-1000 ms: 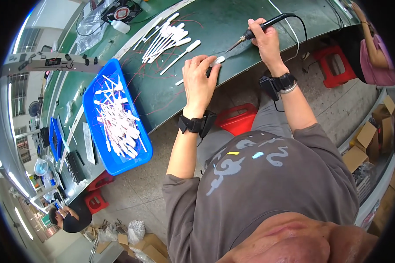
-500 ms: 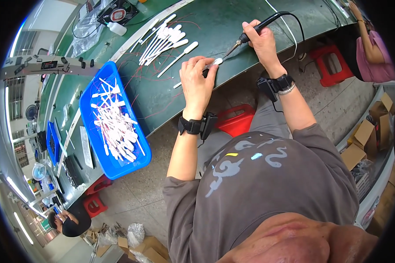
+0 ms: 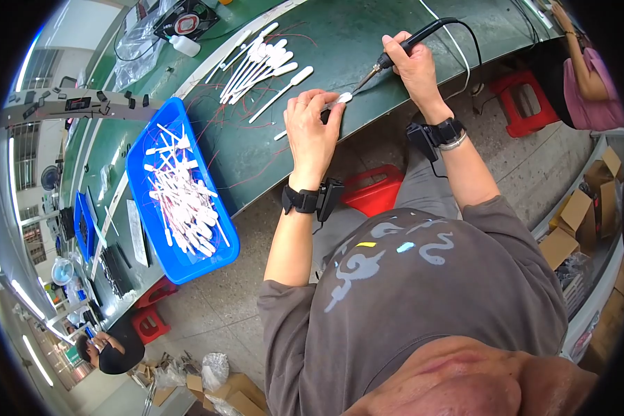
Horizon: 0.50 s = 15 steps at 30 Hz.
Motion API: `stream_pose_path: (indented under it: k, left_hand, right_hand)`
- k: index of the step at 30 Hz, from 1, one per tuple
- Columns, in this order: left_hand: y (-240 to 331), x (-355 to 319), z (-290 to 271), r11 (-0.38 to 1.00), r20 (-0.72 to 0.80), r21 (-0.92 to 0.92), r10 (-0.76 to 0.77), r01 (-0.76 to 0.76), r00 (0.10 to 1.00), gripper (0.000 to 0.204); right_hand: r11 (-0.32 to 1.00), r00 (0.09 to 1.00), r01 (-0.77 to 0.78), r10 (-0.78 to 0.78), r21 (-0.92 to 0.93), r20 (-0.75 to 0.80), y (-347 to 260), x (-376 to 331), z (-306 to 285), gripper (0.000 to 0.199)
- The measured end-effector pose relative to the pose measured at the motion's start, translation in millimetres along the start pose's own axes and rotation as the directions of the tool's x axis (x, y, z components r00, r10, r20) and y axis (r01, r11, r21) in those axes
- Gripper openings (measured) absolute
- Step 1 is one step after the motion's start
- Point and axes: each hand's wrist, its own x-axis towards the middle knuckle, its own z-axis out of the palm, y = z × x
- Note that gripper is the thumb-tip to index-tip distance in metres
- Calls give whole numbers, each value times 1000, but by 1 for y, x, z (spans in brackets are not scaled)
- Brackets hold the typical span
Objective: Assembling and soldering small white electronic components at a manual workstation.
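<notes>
My right hand (image 3: 414, 66) grips the black handle of a soldering iron (image 3: 393, 57), whose metal tip points down-left. That tip is at or just beside the rounded end of a white paddle-shaped piece (image 3: 344, 98); contact cannot be made out. Bent over this piece, my left hand (image 3: 310, 125) pins it to the bench with thumb and fingers, and its thin stem shows past the hand on the left. Farther off lies a single similar white piece (image 3: 282, 93), and beyond it a loose pile of white pieces (image 3: 260, 66) with thin red wires.
A blue bin (image 3: 227, 258) of white wired pieces overhangs the green bench's (image 3: 249, 163) edge at left. A white bottle (image 3: 185, 46) and a black fan (image 3: 186, 21) stand at the back. Red stools (image 3: 374, 188) are below. Another person (image 3: 589, 90) is at the far right.
Almost nothing differs. The soldering iron's tip and both hands keep nearly the same place at the white piece.
</notes>
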Motion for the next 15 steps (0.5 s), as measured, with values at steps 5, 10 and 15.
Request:
stream_pose_path:
  k: [5, 10, 15]
  left_hand:
    - [0, 0, 0, 1000, -7, 13, 7, -7, 1000, 16]
    - [0, 1, 0, 1000, -8, 8, 5, -5, 1000, 16]
    - [-4, 0, 2, 998, -33, 6, 55, -55, 998, 16]
  right_hand:
    - [1000, 1000, 11, -11, -14, -3, 1, 0, 0, 27]
    - [1000, 1000, 16, -16, -15, 1, 2, 1, 0, 27]
    - [999, 1000, 12, -12, -31, -4, 1, 0, 0, 27]
